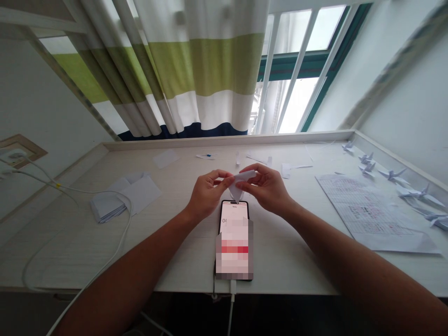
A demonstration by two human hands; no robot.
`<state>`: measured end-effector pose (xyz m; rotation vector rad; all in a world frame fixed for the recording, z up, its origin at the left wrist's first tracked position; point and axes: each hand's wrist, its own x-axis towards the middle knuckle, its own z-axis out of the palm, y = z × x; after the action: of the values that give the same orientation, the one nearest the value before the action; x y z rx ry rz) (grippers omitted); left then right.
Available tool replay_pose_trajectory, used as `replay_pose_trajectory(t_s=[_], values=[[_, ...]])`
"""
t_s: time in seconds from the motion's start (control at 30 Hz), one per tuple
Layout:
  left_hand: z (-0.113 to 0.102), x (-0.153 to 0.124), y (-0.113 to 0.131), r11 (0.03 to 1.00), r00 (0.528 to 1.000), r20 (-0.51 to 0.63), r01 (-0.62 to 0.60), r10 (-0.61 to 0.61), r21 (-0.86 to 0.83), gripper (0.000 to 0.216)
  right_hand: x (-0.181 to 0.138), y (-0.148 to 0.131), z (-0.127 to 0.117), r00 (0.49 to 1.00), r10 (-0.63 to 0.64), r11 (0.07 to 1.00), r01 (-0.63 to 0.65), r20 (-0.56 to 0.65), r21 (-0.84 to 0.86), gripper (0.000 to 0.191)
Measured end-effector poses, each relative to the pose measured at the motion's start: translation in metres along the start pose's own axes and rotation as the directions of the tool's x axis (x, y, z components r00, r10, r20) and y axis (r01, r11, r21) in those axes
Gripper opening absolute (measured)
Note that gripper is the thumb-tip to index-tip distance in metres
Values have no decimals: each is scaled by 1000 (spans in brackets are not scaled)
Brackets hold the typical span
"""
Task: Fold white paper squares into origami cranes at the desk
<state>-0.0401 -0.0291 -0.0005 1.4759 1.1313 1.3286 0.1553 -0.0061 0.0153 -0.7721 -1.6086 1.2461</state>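
Both of my hands hold a small folded piece of white paper above the pale wooden table. My left hand pinches its left side between thumb and fingers. On the other side, my right hand pinches the top and right edge. The paper's point hangs down just over the top of a phone that lies flat on the table between my forearms, with its screen lit.
A stack of white paper squares lies at the left, with a white cable looping past it. A printed sheet lies at the right. Several folded paper cranes line the right edge. Paper scraps lie near the window.
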Motion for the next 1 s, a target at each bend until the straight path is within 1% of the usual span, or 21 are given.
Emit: replay_pose_trajectory(t_s=[0.1,0.17,0.27,0.37,0.43,0.47,0.53,0.6,0.63,0.67,0.73,0.8,0.93,1.0], values=[[0,1,-1,999,1000,-15,-24,25,47,31,2,1,-1,999,20,998,-18,-28,67,38],[1,1,-2,999,1000,-24,4,-3,54,33,3,3,-2,998,32,994,-27,-46,101,40],[4,-1,-2,999,999,1,34,-34,22,34,5,6,-4,997,58,991,-52,-48,121,42],[7,-2,-1,999,1000,5,25,-25,-20,34,6,9,-5,998,63,992,-60,-26,114,42],[6,-3,0,1000,1000,-1,28,-28,-12,32,5,9,-6,998,42,998,-40,-40,52,39],[6,-3,1,999,999,-7,32,-32,10,31,5,8,-7,998,9,1000,-10,-62,-8,37],[4,-4,3,995,1000,-15,29,-28,96,28,5,6,-9,990,-111,980,95,-89,-173,33],[2,-4,4,980,1000,-3,2,-1,199,26,4,4,-11,969,-244,920,216,-47,-327,26],[2,-4,5,971,1000,10,-16,14,238,26,3,3,-12,958,-285,889,258,-17,-377,21],[1,-4,6,964,999,21,-32,27,265,25,3,3,-13,951,-310,865,285,6,-413,17],[0,-5,7,957,999,19,-42,38,286,25,2,3,-13,944,-330,840,299,11,-453,13],[0,-5,7,956,999,5,-50,51,288,26,2,5,-13,950,-312,842,275,-2,-464,17],[0,-5,7,956,996,-5,-83,88,281,23,3,9,-12,990,-141,908,134,10,-397,30],[0,-5,6,963,998,-6,-65,69,260,21,3,11,-12,994,-107,926,105,13,-362,30]])
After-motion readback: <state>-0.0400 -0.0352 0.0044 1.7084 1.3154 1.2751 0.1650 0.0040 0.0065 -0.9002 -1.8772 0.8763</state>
